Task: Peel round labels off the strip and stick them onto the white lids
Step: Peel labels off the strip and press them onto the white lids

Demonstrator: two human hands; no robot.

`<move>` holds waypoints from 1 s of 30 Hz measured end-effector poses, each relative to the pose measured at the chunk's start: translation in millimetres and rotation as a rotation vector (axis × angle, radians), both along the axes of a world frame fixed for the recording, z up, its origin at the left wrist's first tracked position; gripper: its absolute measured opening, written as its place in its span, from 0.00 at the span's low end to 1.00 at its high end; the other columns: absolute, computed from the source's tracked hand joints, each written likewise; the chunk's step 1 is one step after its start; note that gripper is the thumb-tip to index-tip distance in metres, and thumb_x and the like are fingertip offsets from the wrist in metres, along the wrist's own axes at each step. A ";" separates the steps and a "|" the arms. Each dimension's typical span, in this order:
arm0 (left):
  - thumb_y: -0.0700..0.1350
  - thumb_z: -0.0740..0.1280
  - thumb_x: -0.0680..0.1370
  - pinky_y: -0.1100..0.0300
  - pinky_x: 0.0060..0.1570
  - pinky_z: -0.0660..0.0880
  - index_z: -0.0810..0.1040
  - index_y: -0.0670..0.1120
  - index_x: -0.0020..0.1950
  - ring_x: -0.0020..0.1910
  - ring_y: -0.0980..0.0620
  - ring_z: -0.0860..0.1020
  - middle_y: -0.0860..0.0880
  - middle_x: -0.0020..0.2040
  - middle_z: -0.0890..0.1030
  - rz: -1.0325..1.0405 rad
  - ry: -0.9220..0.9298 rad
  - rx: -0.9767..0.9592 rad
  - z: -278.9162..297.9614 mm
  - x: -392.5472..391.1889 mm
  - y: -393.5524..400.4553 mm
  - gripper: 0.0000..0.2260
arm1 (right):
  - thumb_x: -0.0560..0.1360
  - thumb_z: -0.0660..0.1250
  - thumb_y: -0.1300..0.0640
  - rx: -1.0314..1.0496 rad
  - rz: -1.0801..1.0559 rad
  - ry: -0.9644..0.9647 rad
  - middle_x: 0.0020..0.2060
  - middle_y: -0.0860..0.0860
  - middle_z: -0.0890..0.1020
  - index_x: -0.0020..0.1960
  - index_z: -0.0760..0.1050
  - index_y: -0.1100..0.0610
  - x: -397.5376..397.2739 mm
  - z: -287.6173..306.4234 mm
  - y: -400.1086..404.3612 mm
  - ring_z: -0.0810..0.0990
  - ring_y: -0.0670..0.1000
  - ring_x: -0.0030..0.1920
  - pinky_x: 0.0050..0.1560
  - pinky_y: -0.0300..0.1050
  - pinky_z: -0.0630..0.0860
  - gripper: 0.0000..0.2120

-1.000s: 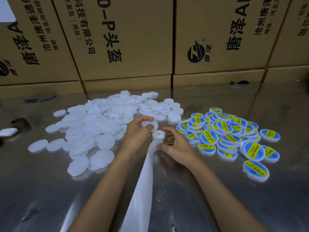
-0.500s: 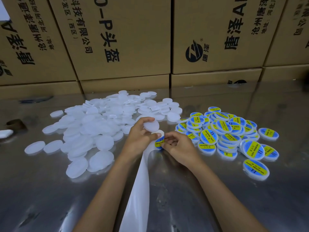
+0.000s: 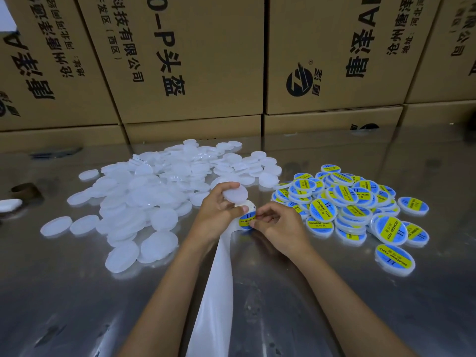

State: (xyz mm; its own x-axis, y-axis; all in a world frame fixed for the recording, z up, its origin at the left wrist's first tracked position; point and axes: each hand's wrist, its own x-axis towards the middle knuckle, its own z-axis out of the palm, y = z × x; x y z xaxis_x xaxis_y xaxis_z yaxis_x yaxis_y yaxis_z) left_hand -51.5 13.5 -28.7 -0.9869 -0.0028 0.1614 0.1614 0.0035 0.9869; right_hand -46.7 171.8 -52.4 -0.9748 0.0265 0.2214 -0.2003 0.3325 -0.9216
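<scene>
Person at a shiny metal desk, both forearms reaching in from the near edge.

Left hand: grip curled round a plain white lid, held up off the desk and tilted, fingertips on its far rim. The thumb of the same hand presses down on the curled top of the white backing strip, just under the lid.

Right hand: thumb and forefinger pinched together on the edge of a round blue-and-yellow label. The label sits at the top of the strip, between the two hands, just below the held lid. Whether it is already partly off the backing I cannot tell.

The strip runs from the hands straight back toward the person and out of the bottom of the view, lying flat and bare white along its length.

Left of the hands: a broad loose heap of unlabelled white lids, many overlapping, a few lying singly at its near and left edges.

Right of the hands: a smaller heap of labelled lids, blue with a yellow band reading "SOLDERING PASTE"; several lie apart on the near right.

Behind the desk: a wall of brown cardboard cartons with black printing, stacked in two rows.

Far left edge: a dark ring-shaped object and a small white object, too unclear to name.
</scene>
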 end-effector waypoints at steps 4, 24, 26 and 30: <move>0.25 0.71 0.73 0.66 0.45 0.79 0.77 0.43 0.64 0.51 0.58 0.84 0.56 0.52 0.85 -0.039 -0.041 0.051 1.8 1.3 -3.9 0.23 | 0.67 0.78 0.63 0.004 0.014 0.005 0.34 0.50 0.80 0.40 0.79 0.57 1.5 0.8 1.2 0.75 0.46 0.35 0.43 0.43 0.76 0.08; 0.27 0.67 0.76 0.59 0.46 0.82 0.78 0.45 0.66 0.58 0.44 0.83 0.43 0.61 0.83 -0.087 -0.159 0.158 1.9 2.2 -7.8 0.22 | 0.66 0.80 0.61 -0.029 -0.044 -0.037 0.32 0.48 0.81 0.39 0.80 0.57 3.7 1.9 -2.1 0.76 0.43 0.33 0.39 0.32 0.74 0.09; 0.28 0.67 0.76 0.58 0.49 0.82 0.78 0.46 0.66 0.59 0.44 0.82 0.45 0.62 0.82 -0.066 -0.136 0.134 0.8 1.4 -7.1 0.22 | 0.66 0.80 0.60 -0.029 -0.075 -0.031 0.31 0.47 0.80 0.38 0.79 0.57 3.5 0.3 -2.8 0.76 0.43 0.32 0.38 0.34 0.74 0.09; 0.28 0.68 0.76 0.56 0.57 0.80 0.79 0.49 0.64 0.61 0.49 0.81 0.49 0.62 0.82 -0.021 -0.080 0.087 -0.9 0.1 -6.3 0.22 | 0.68 0.79 0.58 0.028 -0.019 -0.046 0.29 0.48 0.77 0.37 0.76 0.57 4.8 1.6 -1.5 0.72 0.45 0.30 0.37 0.42 0.72 0.11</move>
